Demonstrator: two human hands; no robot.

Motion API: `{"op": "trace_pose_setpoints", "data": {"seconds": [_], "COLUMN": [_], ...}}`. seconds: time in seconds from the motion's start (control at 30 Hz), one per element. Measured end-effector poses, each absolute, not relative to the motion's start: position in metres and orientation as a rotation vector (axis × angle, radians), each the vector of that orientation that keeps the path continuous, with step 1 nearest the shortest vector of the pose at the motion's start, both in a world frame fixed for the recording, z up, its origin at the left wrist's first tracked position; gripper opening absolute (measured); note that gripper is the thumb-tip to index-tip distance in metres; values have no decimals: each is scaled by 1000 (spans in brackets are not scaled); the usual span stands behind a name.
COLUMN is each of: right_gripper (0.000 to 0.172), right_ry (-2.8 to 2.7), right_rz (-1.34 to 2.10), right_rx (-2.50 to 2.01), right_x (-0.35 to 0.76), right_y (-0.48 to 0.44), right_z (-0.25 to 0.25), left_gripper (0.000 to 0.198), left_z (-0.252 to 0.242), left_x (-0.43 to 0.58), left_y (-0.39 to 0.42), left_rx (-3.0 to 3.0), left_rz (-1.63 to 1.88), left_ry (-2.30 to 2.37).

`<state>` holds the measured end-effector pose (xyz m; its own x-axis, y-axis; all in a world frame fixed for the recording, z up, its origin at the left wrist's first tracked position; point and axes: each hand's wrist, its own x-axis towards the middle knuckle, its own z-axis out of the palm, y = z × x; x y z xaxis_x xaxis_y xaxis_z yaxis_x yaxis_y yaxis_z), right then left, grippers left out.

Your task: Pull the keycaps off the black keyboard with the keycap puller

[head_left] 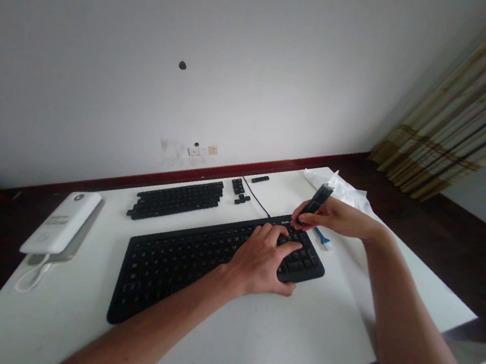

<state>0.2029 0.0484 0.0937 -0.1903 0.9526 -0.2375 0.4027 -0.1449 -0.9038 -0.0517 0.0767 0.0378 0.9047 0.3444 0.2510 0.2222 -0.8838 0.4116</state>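
Note:
A black keyboard (177,263) lies across the white table (274,343). My left hand (261,260) rests flat on its right part, fingers stretched over the keys near the number pad. My right hand (337,216) is closed around a black pen-shaped tool (317,199), tilted, with its lower tip touching the keyboard's far right corner. Behind the keyboard sit a block of removed black keycaps (177,198), a smaller group of keycaps (239,189) and a small black bar (260,179).
A white power bank (63,220) with a looped white cable (33,279) lies at the left. A blue-and-white small tool (322,238) lies right of the keyboard. White plastic wrapping (341,190) sits at the far right corner. A curtain (464,117) hangs at the right.

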Motion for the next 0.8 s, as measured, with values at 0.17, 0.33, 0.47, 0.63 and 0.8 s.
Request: {"op": "trace_pose_setpoints", "data": {"seconds": [0.17,0.33,0.47,0.63,0.8], "right_gripper": [58,58,55,53,57], "right_ry": [-1577,-1611,-1630,-1716,-1843], "right_rz": [1373,1401,1420,1419,1301], "right_rx": [-1533,-1537,-1520,-1510,-1591], "right_x": [202,200,199,199,194], "right_y": [49,49,48,45,41], "right_z": [95,98,99,100,106], "left_gripper": [78,78,80,80,52], "left_z": [38,38,38,40,42], "left_x": [-52,-51,-52,-54,-56], "left_y": [76,75,74,72,61], "left_rx": [2683,2694,2721,2822,2946], "left_rz": [457,466,469,477,465], "left_ry": [420,425,421,397,311]}}
